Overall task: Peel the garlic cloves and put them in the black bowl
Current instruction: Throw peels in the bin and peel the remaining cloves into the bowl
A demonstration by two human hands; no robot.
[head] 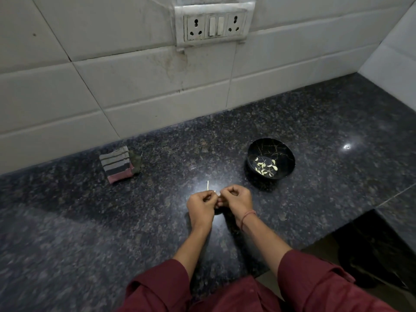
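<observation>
My left hand [201, 206] and my right hand [236, 200] meet over the dark granite counter [112, 221], fingers pinched together on a small garlic piece [218, 194] that is mostly hidden between them. A thin pale stem or strip of skin [207, 185] sticks up from the pinch. The black bowl [286, 154] stands to the upper right of my hands, a short way off, with several peeled pale cloves [265, 167] lying in its bottom.
A folded striped cloth [118, 164] lies at the left near the tiled wall [135, 97]. A socket and switch plate [215, 25] sits on the wall above. The counter ends at the lower right, dropping to a dark floor [371, 255].
</observation>
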